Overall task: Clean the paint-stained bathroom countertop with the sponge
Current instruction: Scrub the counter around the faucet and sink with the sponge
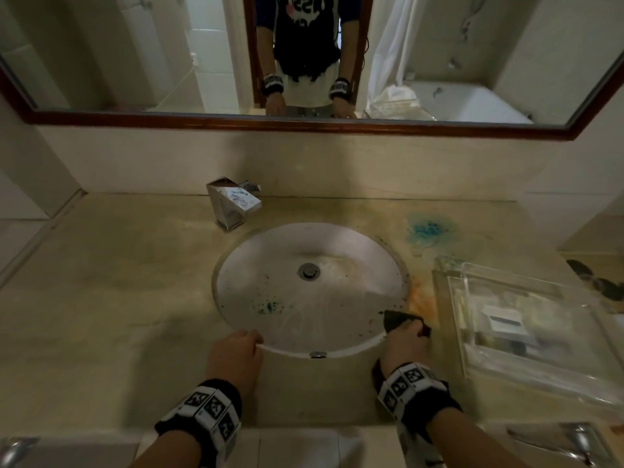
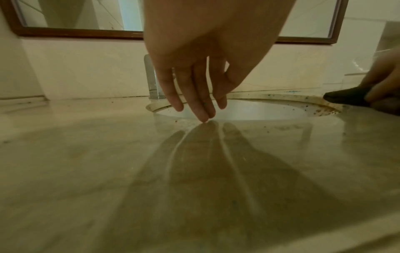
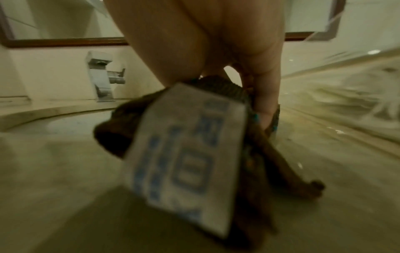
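Note:
On the beige stone countertop [image 1: 118, 298] an orange paint stain [image 1: 422, 298] lies just right of the round white sink [image 1: 337, 309], and a blue stain [image 1: 427, 229] sits further back. My right hand [image 1: 405, 339] grips a dark sponge [image 1: 396, 318] and presses it on the counter at the sink's right rim, beside the orange stain. In the right wrist view the sponge [image 3: 134, 123] carries a white printed label and looks blurred. My left hand [image 1: 236, 349] rests at the sink's front rim; its straight fingertips [image 2: 203, 118] touch the counter and hold nothing.
A chrome faucet [image 1: 233, 204] stands behind the sink at the left. A clear plastic tray [image 1: 533, 325] with small items fills the counter's right side, close to my right hand. Blue-green specks [image 1: 270, 306] dot the basin. A wood-framed mirror [image 1: 304, 123] hangs above the backsplash.

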Tool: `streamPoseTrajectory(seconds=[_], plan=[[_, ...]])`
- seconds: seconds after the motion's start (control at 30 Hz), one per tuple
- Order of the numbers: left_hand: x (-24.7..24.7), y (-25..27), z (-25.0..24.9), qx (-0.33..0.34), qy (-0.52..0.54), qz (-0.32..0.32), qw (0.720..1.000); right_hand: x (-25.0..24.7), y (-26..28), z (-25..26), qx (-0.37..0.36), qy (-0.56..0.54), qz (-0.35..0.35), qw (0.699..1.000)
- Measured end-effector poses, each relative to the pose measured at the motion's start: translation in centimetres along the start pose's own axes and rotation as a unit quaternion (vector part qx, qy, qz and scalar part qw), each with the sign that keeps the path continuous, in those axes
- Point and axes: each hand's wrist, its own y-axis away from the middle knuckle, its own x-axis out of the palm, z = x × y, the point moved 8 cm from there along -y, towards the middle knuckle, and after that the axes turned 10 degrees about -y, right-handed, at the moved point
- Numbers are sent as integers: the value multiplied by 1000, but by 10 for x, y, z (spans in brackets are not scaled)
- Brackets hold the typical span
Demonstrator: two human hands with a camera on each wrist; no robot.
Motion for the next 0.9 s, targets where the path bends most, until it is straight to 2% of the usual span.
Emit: streamPoseTrajectory(seconds=[0.17,0.27,0.4,0.5,0.63,0.77,0.9], plan=[[-5,4,5,-6,7,1,1000,25,32,59,-90,72,87,990],[-13,4,3,4,11,-6,1000,30,52,94,-160,48,150,974],[-27,1,3,22,20,-10,1000,21,77,122,-294,21,137,946],[-33,3,4,30,26,-14,999,23,97,122,-384,29,177,906],[-35,8,-2,50,13,-15,999,30,121,103,-445,65,233,862],[-33,12,-11,71,7,-14,997,39,133,83,-496,156,219,825],[-30,15,-20,85,8,1,996,34,134,85,-493,147,208,832]])
